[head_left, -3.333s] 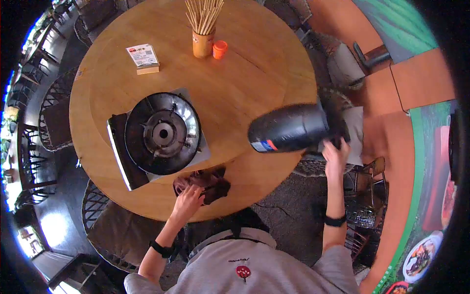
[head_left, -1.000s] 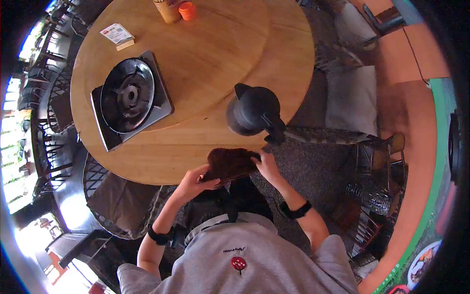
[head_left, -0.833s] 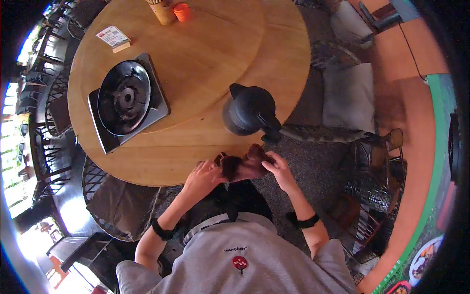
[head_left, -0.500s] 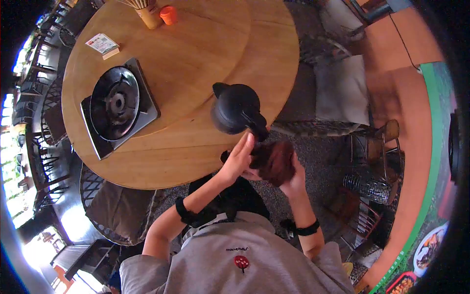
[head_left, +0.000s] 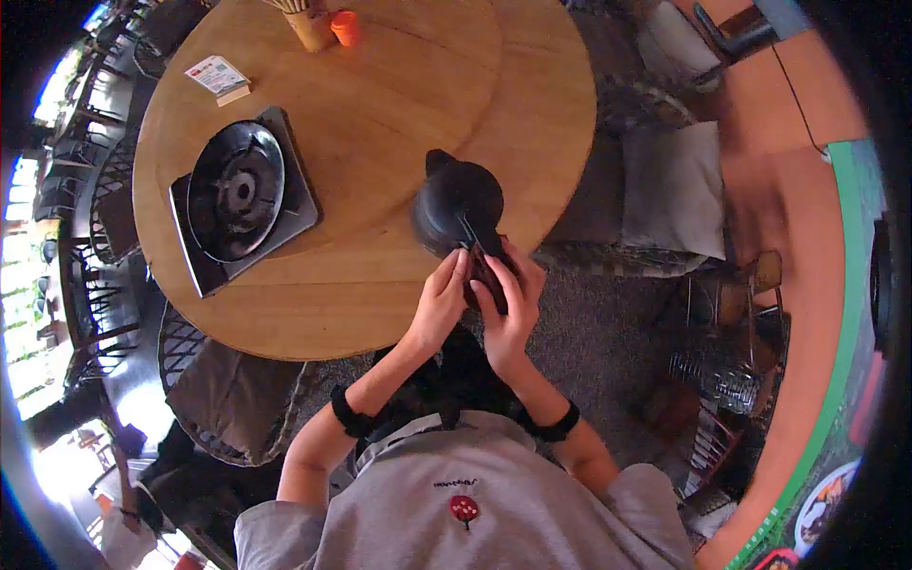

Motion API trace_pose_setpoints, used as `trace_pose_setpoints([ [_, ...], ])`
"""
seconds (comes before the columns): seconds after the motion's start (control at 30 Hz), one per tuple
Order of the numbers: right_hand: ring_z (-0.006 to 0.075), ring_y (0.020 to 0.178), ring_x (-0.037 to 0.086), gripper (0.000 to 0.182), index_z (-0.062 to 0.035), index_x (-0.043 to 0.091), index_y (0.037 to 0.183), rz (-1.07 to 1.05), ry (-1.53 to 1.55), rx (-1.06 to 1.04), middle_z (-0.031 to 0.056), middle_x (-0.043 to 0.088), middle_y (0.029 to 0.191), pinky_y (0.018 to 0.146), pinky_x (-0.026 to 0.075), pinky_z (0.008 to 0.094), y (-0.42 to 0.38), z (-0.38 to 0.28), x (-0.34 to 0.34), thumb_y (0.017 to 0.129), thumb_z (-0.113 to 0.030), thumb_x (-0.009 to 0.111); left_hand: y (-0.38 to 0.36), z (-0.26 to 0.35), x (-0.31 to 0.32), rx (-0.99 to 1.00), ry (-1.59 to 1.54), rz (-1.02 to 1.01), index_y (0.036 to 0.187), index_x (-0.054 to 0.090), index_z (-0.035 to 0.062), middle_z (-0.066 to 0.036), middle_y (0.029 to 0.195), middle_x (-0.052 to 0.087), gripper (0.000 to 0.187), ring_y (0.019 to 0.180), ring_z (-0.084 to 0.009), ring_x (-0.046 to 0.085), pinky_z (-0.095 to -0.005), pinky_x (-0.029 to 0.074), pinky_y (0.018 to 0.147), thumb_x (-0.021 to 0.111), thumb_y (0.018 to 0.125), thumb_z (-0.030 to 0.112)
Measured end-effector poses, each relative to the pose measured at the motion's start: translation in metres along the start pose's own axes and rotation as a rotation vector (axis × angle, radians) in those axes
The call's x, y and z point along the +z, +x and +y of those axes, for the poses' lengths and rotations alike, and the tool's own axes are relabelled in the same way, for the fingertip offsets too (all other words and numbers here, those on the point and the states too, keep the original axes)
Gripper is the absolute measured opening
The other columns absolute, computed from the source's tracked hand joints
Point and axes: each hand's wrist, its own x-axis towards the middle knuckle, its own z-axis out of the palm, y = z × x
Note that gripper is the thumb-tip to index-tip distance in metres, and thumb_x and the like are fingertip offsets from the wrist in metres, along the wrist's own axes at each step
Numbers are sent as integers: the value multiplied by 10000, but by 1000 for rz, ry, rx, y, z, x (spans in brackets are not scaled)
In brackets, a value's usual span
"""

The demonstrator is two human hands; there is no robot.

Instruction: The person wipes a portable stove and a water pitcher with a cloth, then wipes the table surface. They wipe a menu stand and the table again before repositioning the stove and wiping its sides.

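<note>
A black kettle [head_left: 458, 204] stands on the round wooden table [head_left: 380, 313] near its front right edge, its handle [head_left: 483, 234] pointing toward me. A dark brown cloth [head_left: 483, 285] is bunched at the handle's end, partly hidden by my fingers. My right hand [head_left: 514, 302] is closed around the cloth, its fingers bent over the handle's end. My left hand [head_left: 443, 299] is beside it, fingers pressed together against the handle and the cloth's left edge. How much cloth lies in the left fingers is hard to see.
A black pan [head_left: 235, 195] sits on a portable cooker [head_left: 302, 214] at the table's left. Behind are a small card stand [head_left: 218, 78], a holder with sticks [head_left: 310, 30] and an orange cup [head_left: 346, 28]. Cushioned chairs [head_left: 670, 190] flank the table.
My right hand has moved left and up with the cloth, onto the kettle's handle. My left fingers have closed in beside it. The kettle's handle has turned slightly.
</note>
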Motion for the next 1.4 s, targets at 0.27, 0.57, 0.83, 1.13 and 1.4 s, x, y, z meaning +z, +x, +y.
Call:
trace_pose_setpoints([
  [0.27,319,839,574,389,-15,491,1093,70,-34,75,198,542,999,692,470,366,-9,9,22,761,-150,641,-15,-4,-9,459,434,189,1024,499,-34,-54,958,460,178,912,-121,494,-216,424,748,428,881,45],
  [0.57,114,647,548,262,0,520,965,-127,456,591,60,587,759,588,458,256,3,13,5,809,-197,596,-21,21,1,458,485,181,1025,498,-42,-74,906,529,206,867,-118,506,-237,405,759,438,892,104],
  [0.83,59,558,510,197,-14,519,936,-218,672,609,18,570,714,483,418,195,-1,34,2,871,-196,487,3,15,17,265,275,237,848,544,-41,-36,636,504,232,597,-65,425,-239,378,519,508,869,187],
  [1.13,262,912,514,204,-14,547,1011,-246,97,226,152,482,1019,752,436,327,-40,76,-2,814,-66,530,3,33,1,293,267,162,799,547,-38,8,654,513,235,620,-39,425,-228,389,541,506,870,183],
  [1.4,231,841,558,251,-16,515,981,-296,153,592,129,558,904,743,433,314,-59,57,-31,795,-169,585,-31,-7,-31,201,934,157,855,603,58,-67,728,607,124,648,-172,564,-263,447,584,554,746,89],
])
